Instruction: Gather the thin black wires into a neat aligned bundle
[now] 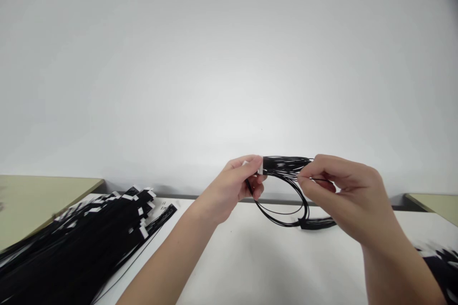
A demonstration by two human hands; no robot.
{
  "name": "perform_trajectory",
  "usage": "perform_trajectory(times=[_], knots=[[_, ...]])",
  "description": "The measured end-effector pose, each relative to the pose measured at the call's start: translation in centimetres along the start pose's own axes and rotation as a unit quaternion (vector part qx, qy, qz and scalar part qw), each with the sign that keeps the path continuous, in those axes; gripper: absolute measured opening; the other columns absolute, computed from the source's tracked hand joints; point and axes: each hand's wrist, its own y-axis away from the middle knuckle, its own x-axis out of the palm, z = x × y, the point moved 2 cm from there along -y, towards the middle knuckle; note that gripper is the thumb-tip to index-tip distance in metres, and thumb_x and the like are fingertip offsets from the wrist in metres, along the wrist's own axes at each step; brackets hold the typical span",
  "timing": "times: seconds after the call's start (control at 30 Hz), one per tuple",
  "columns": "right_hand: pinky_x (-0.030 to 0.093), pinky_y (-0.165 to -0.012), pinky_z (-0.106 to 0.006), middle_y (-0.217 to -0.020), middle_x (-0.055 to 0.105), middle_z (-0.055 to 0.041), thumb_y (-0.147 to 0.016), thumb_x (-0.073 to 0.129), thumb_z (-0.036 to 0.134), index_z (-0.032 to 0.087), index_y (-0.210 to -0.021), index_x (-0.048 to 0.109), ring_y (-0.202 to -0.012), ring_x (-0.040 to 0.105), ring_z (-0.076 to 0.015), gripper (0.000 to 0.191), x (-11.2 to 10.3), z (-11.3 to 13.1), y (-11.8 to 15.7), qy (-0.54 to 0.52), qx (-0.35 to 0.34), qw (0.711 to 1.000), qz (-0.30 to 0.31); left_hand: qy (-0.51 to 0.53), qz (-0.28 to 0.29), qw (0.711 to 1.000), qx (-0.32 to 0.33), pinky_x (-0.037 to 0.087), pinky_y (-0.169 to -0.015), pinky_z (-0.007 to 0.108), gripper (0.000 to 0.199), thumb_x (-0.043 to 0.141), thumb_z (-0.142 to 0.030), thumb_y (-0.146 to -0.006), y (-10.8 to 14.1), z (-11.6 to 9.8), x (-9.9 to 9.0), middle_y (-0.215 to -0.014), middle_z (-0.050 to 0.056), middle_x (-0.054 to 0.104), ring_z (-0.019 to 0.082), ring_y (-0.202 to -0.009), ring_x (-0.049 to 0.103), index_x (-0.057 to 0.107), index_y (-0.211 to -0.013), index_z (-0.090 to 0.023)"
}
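Observation:
My left hand pinches a white connector between thumb and fingers. From the connector, a fan of thin black wires runs right to my right hand, whose thumb and forefinger are closed on them at the far end. Below the hands the same harness curves in a loop, with a black wrapped section that passes behind my right hand. Both hands are raised over the white table.
A large pile of black wire harnesses with white connectors covers the left of the white table. More black wires lie at the lower right. Yellowish surfaces flank the table; a pale wall stands behind.

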Motion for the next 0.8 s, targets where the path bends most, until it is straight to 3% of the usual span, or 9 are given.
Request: perform_trajectory(times=[0.2,0.47,0.8], knots=[[0.031,-0.05,-0.026,-0.057,0.048,0.0031,-0.072,0.056,0.007,0.022,-0.063,0.06,-0.055,0.038,-0.0113,0.018,-0.1,-0.1,0.0,-0.019,0.002,1.0,0.025,0.0,-0.005,1.0,0.003,0.034,-0.055,0.021,0.035,0.052,-0.047,-0.088,0.0,0.0,-0.1,-0.074,-0.001,0.043,0.007,-0.056,0.046,0.047,-0.071,-0.016],[0.032,-0.048,-0.025,-0.054,0.046,0.0045,-0.076,0.058,0.012,0.022,-0.063,0.059,-0.052,0.039,-0.0097,0.016,0.5,0.5,-0.1,0.045,-0.019,0.999,-0.021,-0.009,-0.006,1.0,0.01,0.034,-0.055,0.021,0.035,0.052,-0.048,-0.088,-0.2,0.1,0.0,-0.073,-0.001,0.043,0.007,-0.056,0.046,0.048,-0.072,-0.016],[0.036,-0.05,-0.026,-0.064,0.058,0.0026,-0.081,0.062,0.015,0.023,-0.072,0.066,-0.056,0.045,-0.0105,0.014,1.7,0.5,0.0,0.049,-0.054,0.997,-0.011,0.006,-0.005,1.0,0.029,0.033,-0.055,0.021,0.036,0.051,-0.045,-0.089,0.0,-0.2,0.1,-0.071,-0.002,0.04,0.006,-0.055,0.046,0.047,-0.07,-0.015]])
